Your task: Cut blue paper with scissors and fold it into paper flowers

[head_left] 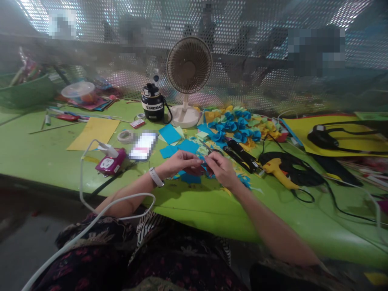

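My left hand and my right hand meet above a green table, pinching a small piece of blue paper between their fingertips. The paper's exact shape is partly hidden by my fingers. Loose blue paper squares lie just beyond my left hand. A heap of blue and yellow paper flowers sits beyond my right hand. Small scissors lie close to my fingertips, and a yellow hot glue gun lies to the right.
A white fan and black bottle stand at the back. A yellow card, tape roll, blurred phone and pink power socket lie left. A white cable crosses my left forearm. Perforated metal screen stands behind.
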### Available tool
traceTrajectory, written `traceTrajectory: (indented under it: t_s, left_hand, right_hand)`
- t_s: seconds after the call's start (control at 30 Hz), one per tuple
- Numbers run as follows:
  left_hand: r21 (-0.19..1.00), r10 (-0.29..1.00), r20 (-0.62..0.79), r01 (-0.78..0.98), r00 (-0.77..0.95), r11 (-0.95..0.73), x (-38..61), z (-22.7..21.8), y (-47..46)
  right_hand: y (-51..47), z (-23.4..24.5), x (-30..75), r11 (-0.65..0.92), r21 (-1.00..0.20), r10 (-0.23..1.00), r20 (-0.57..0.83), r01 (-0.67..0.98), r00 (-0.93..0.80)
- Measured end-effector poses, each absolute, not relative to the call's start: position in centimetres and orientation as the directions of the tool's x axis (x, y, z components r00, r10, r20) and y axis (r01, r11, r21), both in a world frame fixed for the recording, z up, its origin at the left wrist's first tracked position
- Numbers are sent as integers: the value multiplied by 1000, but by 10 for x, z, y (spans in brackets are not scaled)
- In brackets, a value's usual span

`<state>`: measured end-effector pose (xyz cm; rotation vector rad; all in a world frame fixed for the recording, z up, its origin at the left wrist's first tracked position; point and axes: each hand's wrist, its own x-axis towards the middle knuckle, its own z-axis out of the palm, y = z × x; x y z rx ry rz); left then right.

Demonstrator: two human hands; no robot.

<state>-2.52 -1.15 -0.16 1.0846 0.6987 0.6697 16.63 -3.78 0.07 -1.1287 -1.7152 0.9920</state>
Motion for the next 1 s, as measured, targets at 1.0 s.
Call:
traceTrajectory:
  t_s: [1.0]
  left_hand:
    - [957, 800, -158, -108, 578, 268, -26, -8, -7]
  right_hand:
    - [-10, 0, 194, 300, -828, 952, 230, 474, -202]
